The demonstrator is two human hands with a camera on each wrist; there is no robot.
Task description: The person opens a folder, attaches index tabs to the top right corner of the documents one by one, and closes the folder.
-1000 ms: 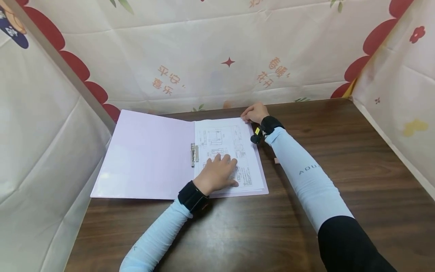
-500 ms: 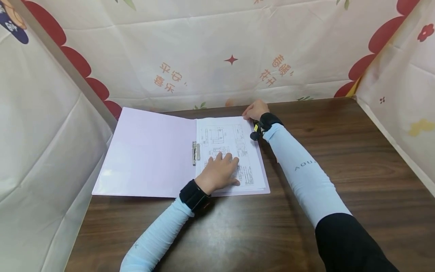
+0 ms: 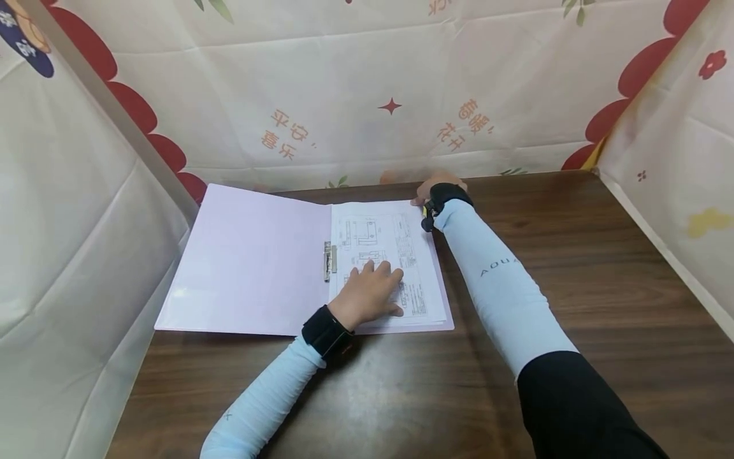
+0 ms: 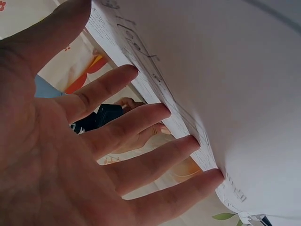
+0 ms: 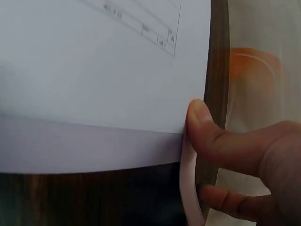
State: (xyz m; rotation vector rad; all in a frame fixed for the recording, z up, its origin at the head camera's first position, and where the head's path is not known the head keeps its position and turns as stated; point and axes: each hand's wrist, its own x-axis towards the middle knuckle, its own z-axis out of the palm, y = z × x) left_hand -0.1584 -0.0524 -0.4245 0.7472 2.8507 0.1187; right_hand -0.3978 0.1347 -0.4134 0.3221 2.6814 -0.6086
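Observation:
A pale purple clip folder (image 3: 258, 261) lies open on the table. Printed drawing sheets (image 3: 378, 223) lie on its right side, beside the metal clip (image 3: 329, 261). My left hand (image 3: 369, 293) rests on the lower part of the sheets, its spread fingertips touching the paper in the left wrist view. At the far right corner of the sheets is my right hand (image 3: 438, 185), partly hidden behind its wristband. In the right wrist view its thumb (image 5: 202, 122) presses a narrow pale pink strip (image 5: 188, 179) at the paper edge, with another finger behind the strip.
The folder lies on a dark wooden table (image 3: 573, 268). A printed cloth wall (image 3: 344, 76) rises close behind the right hand. More cloth hangs at the left and right sides.
My right wrist has turned and its forearm has shifted left, while the hand stays at the paper corner. A small pink piece beside the forearm is now hidden. My left hand stays put.

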